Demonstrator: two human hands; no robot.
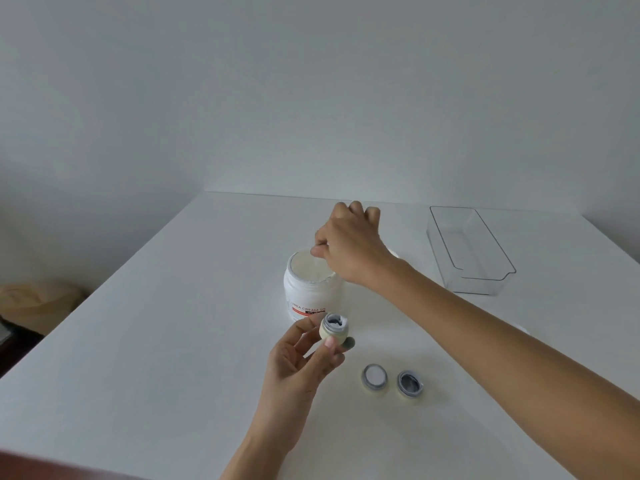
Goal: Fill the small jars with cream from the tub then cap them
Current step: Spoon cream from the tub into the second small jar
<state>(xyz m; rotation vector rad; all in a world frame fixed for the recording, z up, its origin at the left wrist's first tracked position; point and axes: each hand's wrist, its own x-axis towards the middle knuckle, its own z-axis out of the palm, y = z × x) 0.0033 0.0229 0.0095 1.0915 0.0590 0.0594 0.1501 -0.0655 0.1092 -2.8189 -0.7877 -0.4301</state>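
The left hand holds one small jar between thumb and fingertips, lifted off the table and tilted so its open mouth faces the tub; a smear of cream sits at the rim, the cavity otherwise looks partly filled. Holding it close to the tub presumably shortens the carry for each scoop.

Just behind it stands the cream tub, lid off, upright on the table, its label facing the person. The right hand hovers over the tub's mouth, fingers curled, thumb and forefinger pinched together at the rim. Whether it holds a spatula or scoop cannot be told; nothing distinct shows between the fingers.

Nearer the person and right of the held jar, two more small pieces rest on the table side by side: the left one shows a white filling, the right one a grey interior. Whether these are jars or caps is uncertain.

At far right a clear plastic bin stands well apart, probably for finished jars.

Judgement: filling in progress, no capping done.
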